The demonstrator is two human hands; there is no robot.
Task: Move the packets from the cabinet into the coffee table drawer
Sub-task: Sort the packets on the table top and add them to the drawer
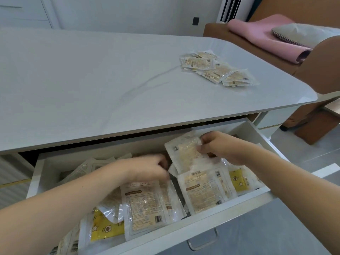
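Two hands are down in the open drawer (228, 217) of the coffee table (92, 80), as I see it from the head camera. My right hand (219, 144) pinches the top edge of a clear packet (185, 153), lifted at the drawer's back. My left hand (147, 170) curls among packets there; whether it holds one I cannot tell. More packets fill the drawer, and a loose pile (215, 68) lies on the tabletop.
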